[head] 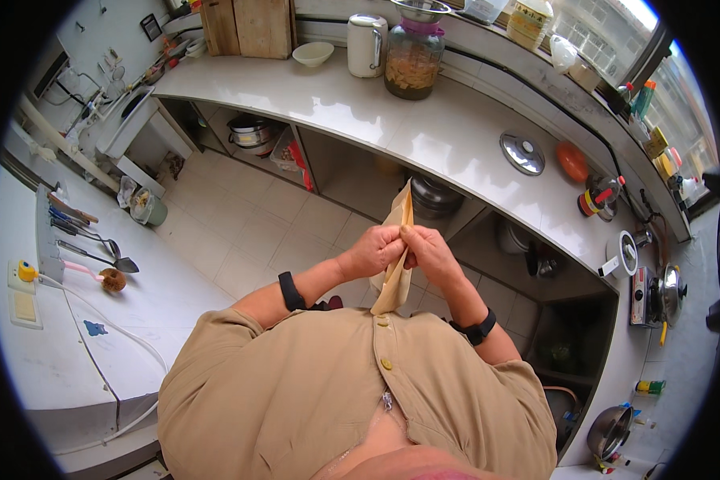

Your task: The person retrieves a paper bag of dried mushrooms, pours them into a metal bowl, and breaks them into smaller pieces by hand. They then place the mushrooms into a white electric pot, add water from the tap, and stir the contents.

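A flat, light tan piece, perhaps a paper bag or folded cloth (pixel 398 285), is held upright in front of my chest. My left hand (pixel 373 252) pinches its left side, and my right hand (pixel 427 247) pinches the right side. The two hands meet at the thumbs. The piece's pointed top rises above the hands, and its wider lower part hangs down to my shirt front. A narrow fold or gap runs along its length. Some of my fingertips are hidden behind it. Black bands circle both of my wrists.
Ahead curves a kitchen counter (pixel 264 81) with a white electric kettle (pixel 367 47), a large glass jar (pixel 414 63), a bowl (pixel 313 54) and a pot lid (pixel 522 153). Open shelves below hold pots. At right stands a gas stove (pixel 641 297); utensils hang at left.
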Available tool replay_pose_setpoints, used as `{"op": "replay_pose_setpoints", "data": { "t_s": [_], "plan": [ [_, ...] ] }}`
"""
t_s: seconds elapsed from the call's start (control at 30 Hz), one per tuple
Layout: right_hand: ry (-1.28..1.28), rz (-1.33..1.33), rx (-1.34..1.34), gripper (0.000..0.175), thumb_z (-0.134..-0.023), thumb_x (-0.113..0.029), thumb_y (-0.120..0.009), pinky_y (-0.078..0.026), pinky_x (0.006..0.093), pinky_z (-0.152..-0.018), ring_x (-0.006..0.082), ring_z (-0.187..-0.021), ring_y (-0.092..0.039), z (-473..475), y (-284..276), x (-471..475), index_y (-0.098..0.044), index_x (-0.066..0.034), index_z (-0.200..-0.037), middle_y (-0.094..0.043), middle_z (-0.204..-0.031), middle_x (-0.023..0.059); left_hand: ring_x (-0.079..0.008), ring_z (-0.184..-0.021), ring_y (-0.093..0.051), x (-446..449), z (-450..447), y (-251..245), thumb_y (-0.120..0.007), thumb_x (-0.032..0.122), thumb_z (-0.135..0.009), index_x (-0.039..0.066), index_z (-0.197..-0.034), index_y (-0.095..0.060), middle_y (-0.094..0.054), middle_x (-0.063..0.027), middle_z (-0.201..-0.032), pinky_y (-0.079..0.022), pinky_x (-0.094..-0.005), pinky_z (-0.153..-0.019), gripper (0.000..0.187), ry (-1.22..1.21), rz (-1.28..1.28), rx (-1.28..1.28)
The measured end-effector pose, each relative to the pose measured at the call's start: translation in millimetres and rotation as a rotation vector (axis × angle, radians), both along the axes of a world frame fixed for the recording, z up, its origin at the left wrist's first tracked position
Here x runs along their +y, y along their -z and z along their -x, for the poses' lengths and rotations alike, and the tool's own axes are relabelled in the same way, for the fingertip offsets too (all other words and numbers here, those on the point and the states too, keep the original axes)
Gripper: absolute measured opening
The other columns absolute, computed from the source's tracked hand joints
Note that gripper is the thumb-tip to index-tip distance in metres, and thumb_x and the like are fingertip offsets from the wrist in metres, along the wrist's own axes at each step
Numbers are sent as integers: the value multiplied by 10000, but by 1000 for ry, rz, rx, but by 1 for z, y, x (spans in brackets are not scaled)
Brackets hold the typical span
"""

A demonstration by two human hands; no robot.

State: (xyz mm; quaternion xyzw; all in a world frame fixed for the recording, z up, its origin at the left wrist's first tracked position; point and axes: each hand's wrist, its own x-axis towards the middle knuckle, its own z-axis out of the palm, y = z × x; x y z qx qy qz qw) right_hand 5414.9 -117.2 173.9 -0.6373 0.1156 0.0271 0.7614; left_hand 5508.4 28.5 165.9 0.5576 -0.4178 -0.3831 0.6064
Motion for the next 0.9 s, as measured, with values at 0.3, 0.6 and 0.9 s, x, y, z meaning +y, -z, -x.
{"op": "replay_pose_setpoints", "data": {
  "t_s": [0.3, 0.6, 0.9],
  "plan": [
    [-18, -435, -225, 229, -1011, -246, -507, -426, 196, -556, 41, -605, -480, -88, -31, 9, -611, -44, -989, -570, -759, -24, -151, -840, -672, 12, -101, -23, -497, 168, -1008, -29, -1139, -566, -672, -100, -969, -560, -271, -757, 246, 41, 242, 407],
    [18, -168, -190, 265, -998, -245, -512, -445, 226, -564, 76, -586, -510, -183, -57, 17, -627, -11, -955, -574, -717, 6, -34, -678, -550, 28, -207, -58, -529, 166, -995, 9, -993, -608, -621, 6, -842, -480, -203, -626, 176, -86, 155, 155],
    [36, 420, -131, 278, -974, -184, -530, -455, 232, -521, 69, -557, -536, -258, -83, -56, -593, 9, -784, -552, -651, -14, -94, -490, -365, 24, -335, -101, -549, 68, -908, 11, -678, -392, -394, -50, -542, -349, -292, -445, 284, -469, -19, -633]
  ]
}}
